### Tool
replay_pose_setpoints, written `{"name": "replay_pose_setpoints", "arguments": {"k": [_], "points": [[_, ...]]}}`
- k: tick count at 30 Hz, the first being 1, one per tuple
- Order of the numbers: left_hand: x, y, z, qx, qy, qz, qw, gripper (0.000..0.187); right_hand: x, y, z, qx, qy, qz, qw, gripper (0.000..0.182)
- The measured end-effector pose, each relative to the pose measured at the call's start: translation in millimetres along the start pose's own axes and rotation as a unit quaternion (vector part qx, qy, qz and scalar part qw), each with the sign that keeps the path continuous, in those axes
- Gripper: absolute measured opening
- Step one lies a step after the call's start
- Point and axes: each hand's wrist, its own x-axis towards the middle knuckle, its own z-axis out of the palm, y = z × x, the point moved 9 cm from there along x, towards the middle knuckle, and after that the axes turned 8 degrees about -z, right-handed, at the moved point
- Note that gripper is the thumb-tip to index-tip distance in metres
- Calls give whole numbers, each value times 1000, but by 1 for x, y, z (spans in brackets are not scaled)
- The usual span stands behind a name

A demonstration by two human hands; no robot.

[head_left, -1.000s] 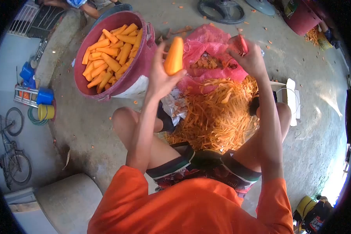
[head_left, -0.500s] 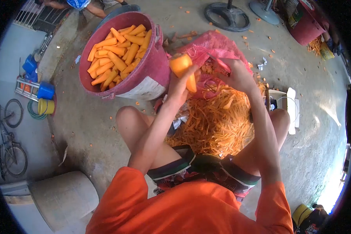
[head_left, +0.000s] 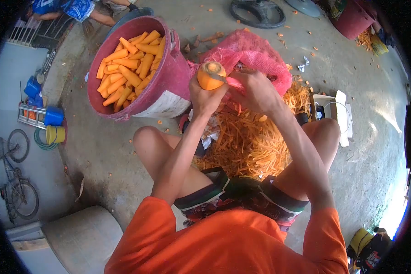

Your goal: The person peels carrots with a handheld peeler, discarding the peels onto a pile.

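My left hand (head_left: 206, 97) is closed around a thick peeled carrot (head_left: 209, 83), its stem end facing up at me. In my right hand (head_left: 256, 91) is a knife with a pink-red handle (head_left: 235, 83). The knife's dark blade lies against the carrot near its top. Below both hands spreads a big heap of carrot peelings (head_left: 253, 146) between my legs. Just beyond my hands a pink mesh sack (head_left: 260, 52) lies on the floor. To the left, a dark pink tub (head_left: 178, 73) holds many peeled carrots (head_left: 130, 64).
A white box (head_left: 340, 118) stands by my right knee. A round black metal base (head_left: 258, 13) is on the floor ahead. Another person (head_left: 80, 9) is at the upper left, and a pink bucket (head_left: 354, 20) is at the upper right. Carrot bits are scattered on the concrete.
The carrot has turned so its stem end faces up. My right hand has moved left and brought the knife blade against it. The view has shifted slightly.
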Motion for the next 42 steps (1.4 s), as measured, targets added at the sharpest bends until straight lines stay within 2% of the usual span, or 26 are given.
{"name": "replay_pose_setpoints", "arguments": {"k": [7, 9, 10, 11, 12, 13, 15, 19, 21, 24, 26, 34, 37, 39, 41, 42], "points": [[0, -3, -1, -27, -32, -8, 999, 36, -2, 8, 7, -2, -23, 51, 998, 23], [-5, -12, 6, -31, -113, -63, 991, 40, -10, 45, 17, -52, -90, 197, 975, 30], [-6, -22, 11, -49, -172, -65, 982, 46, -27, 108, 46, -102, -129, 262, 951, 29], [-10, -18, 11, -53, -170, -63, 982, 46, -39, 144, 47, -159, -137, 240, 948, 30], [-16, -10, 14, -74, -200, -60, 975, 46, -58, 186, 49, -104, -148, 289, 940, 30], [-21, -6, 14, -93, -228, -58, 967, 47, -58, 181, 37, -102, -145, 290, 940, 30], [-22, -9, 5, -118, -209, -85, 967, 49, -46, 154, -7, -144, -64, 234, 959, 23], [-7, 0, 4, -8, -198, -70, 978, 42, -28, 85, -25, -137, -77, 196, 968, 24], [-4, 2, 8, 27, -200, -55, 978, 39, -11, 22, -19, -9, -69, 27, 997, 26], [-6, 6, 13, 19, -225, -46, 973, 34, -10, 7, -8, -23, -71, 6, 997, 25], [-7, 14, 12, 30, -203, -51, 977, 27, -10, 9, -4, -27, -70, 4, 997, 26], [-3, 5, 8, 64, -223, -49, 972, 28, -10, 4, 4, -59, -73, 20, 995, 29], [-6, 8, 6, 66, -250, -55, 964, 32, -12, 13, 7, -69, -69, 73, 993, 22], [-17, 16, 10, 50, -272, -68, 959, 35, -20, 62, 24, -106, -82, 154, 979, 18], [-52, 50, 30, 49, -407, 14, 912, 37, -46, 171, 50, -93, -172, 239, 951, 20], [-54, 55, 30, 70, -374, 58, 923, 37, -55, 183, 36, -109, -184, 223, 951, 22]]}}
